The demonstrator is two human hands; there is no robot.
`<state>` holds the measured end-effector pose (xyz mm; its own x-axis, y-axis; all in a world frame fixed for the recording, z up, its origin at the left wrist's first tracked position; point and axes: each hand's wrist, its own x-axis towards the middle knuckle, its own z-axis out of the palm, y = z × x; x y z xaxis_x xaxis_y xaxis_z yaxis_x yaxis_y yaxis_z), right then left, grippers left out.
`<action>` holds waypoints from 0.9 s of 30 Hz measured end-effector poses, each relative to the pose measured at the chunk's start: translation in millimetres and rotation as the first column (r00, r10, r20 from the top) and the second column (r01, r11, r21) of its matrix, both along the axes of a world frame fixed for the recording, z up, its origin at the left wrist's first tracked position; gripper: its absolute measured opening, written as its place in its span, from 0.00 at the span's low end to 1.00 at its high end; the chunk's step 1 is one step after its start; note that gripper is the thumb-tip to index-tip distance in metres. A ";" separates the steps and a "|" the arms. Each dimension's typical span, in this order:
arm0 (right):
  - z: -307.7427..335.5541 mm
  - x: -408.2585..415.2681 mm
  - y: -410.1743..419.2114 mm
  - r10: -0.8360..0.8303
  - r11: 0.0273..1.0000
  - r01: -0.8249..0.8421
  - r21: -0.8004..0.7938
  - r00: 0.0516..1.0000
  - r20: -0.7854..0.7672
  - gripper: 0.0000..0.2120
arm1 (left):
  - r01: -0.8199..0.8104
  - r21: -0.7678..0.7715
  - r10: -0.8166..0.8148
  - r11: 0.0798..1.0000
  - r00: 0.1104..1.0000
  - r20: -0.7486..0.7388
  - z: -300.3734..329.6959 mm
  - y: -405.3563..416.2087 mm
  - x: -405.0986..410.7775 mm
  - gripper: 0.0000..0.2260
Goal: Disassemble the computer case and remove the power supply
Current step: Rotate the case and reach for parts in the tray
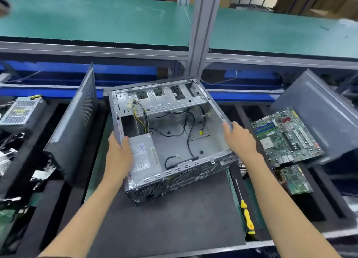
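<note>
Case [168, 141] stood opened, motherboard [284, 135] already out; power supply [144, 157] remained inside. Left hand [119, 153] and right hand [239, 137] gripped opposite walls.

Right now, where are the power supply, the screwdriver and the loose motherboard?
power supply [144, 157]: head view, on its labelled top face, inside the case.
screwdriver [247, 219]: head view, on its yellow handle.
motherboard [284, 135]: head view, on the board's green middle.

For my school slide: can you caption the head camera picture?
Two hands, left and right, grip the open computer case, power supply inside.
</note>
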<state>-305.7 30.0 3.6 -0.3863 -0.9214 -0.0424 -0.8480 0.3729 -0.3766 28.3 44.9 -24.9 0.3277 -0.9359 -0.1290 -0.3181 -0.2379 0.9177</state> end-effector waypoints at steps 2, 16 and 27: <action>1.9 -0.1 1.8 -0.016 1.000 0.016 0.001 1.000 -0.006 0.25 | 0.009 -0.026 -0.008 1.000 0.999 0.042 0.7 1.0 -0.6 0.18; 2.6 39.2 11.9 -0.089 0.993 0.086 0.079 0.996 0.024 0.30 | 0.284 0.094 -0.299 0.954 0.909 0.290 19.6 -62.9 57.0 0.22; 2.7 47.3 17.4 0.096 0.993 -0.084 -0.078 0.982 0.164 0.27 | 0.267 0.054 -0.241 0.962 0.743 0.624 13.7 -28.9 38.4 0.25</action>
<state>-258.3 47.3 6.2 -0.2948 -0.9550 -0.0334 -0.7998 0.2657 -0.5383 66.7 16.0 -11.2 0.0731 -0.9959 0.0534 -0.8632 -0.0364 0.5035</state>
